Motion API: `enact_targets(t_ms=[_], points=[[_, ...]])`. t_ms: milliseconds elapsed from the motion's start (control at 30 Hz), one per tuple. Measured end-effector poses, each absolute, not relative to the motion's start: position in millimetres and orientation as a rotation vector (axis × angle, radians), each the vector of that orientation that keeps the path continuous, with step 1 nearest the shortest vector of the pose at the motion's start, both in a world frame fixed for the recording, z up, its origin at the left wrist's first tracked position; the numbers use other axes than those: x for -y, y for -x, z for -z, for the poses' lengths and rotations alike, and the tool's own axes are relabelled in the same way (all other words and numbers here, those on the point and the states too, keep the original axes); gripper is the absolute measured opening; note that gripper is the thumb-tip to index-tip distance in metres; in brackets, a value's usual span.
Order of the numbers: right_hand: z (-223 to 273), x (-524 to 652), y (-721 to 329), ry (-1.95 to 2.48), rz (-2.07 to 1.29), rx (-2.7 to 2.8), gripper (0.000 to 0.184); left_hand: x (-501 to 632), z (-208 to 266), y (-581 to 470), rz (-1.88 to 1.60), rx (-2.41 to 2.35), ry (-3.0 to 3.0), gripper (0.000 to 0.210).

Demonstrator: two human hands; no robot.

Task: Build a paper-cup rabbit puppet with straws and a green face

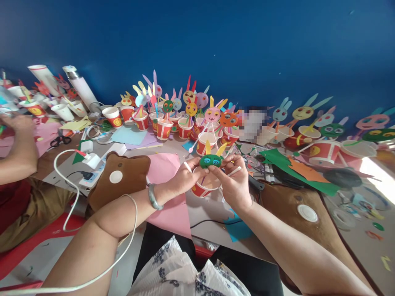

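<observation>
Both hands meet at a green paper rabbit face point(210, 161) with yellow ears and drawn blue eyes. My left hand point(187, 174) pinches its left side, and my right hand point(233, 179) grips its lower right edge. A white stick end point(187, 167) pokes out by the left fingers; another white stick point(234, 171) slants out past the right thumb. Just beneath the face is a red-and-white paper cup point(203, 190), partly covered by my hands. Whether the face touches the cup is hard to tell.
Several finished rabbit cups point(212, 115) line the blue wall point(197, 41). Pink paper point(173, 209) lies left of the cup, green paper point(296, 172) to the right. A white cable point(134, 230) crosses my left arm. Scissors point(61, 141) lie near another person's arm point(20, 144).
</observation>
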State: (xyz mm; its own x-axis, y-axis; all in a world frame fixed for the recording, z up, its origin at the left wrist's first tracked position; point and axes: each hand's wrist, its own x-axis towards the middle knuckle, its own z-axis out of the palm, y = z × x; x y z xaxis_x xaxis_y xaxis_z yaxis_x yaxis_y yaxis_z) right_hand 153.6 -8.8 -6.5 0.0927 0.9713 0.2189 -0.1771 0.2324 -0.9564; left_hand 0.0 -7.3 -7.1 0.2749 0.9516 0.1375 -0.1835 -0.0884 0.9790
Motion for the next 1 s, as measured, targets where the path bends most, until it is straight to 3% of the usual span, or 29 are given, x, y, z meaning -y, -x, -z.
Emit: enact_targets(t_ms=[200,367,1000], points=[[14.2,7.1,-154.8,0.963,-1.044,1.160,0.045,10.7,-0.4,-0.1,-1.114,-0.843,-1.245,0.033],[16.9,5.8,-155.7,0.940,-1.015,1.221,0.051,11.2,-2.5,-0.3,-1.118,-0.840,-1.259,0.036],[9.4,9.5,-154.4,0.946,-1.187,1.117,0.054,12.7,0.5,-0.8,-1.114,-0.869,-1.308,0.028]])
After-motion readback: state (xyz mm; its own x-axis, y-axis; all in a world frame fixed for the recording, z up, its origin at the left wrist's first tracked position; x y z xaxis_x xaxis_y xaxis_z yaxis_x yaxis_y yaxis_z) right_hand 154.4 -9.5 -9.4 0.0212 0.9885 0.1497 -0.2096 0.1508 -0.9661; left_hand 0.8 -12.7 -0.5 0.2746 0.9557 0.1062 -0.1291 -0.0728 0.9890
